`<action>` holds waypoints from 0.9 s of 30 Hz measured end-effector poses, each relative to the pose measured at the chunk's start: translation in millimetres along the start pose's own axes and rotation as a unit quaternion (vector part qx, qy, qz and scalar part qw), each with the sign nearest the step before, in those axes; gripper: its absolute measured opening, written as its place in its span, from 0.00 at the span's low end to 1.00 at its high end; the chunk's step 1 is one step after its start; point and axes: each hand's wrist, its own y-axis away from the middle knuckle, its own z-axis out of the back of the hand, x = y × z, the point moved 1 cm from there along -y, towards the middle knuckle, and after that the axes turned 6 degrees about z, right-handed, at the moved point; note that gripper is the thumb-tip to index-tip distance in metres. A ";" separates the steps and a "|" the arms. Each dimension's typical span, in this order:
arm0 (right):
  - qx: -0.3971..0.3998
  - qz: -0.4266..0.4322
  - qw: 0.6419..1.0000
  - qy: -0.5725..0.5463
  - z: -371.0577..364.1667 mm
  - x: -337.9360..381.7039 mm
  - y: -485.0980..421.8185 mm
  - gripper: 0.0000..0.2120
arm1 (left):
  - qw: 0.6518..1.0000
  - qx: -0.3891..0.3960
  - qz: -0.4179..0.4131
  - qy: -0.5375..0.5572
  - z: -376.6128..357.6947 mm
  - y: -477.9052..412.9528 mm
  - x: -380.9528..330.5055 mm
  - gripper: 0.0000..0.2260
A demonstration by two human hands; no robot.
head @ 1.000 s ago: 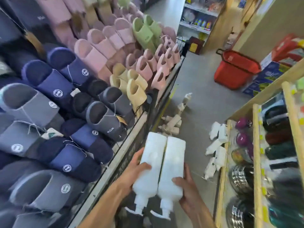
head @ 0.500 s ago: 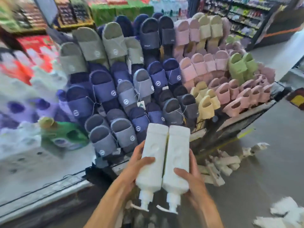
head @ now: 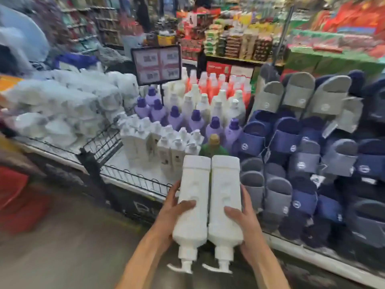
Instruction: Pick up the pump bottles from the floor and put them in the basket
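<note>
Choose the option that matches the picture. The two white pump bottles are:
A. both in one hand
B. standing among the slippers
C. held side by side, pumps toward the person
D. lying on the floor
C: the left hand grips one bottle, the right hand the other bottle, pumps nearest the person.

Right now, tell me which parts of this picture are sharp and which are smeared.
Head view: the two pump bottles and both hands, left and right, are fairly sharp; the left edge, with the white packs and a red shape, is motion-smeared; far shelves are soft; wide-angle bending tilts the slippers.
</note>
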 end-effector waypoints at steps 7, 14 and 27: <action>0.124 -0.003 0.992 -0.008 -161.1 -36.3 -21.6 0.44 | 0.989 -0.089 -0.110 0.045 130.1 47.2 -75.6 0.35; 0.218 -0.016 0.975 0.037 -275.6 -69.7 -41.9 0.41 | 0.961 -0.198 -0.187 0.044 221.3 80.5 -124.3 0.41; 0.355 0.004 0.924 0.142 -453.1 -131.1 -138.2 0.45 | 0.855 -0.462 -0.236 -0.020 355.4 59.7 -192.1 0.40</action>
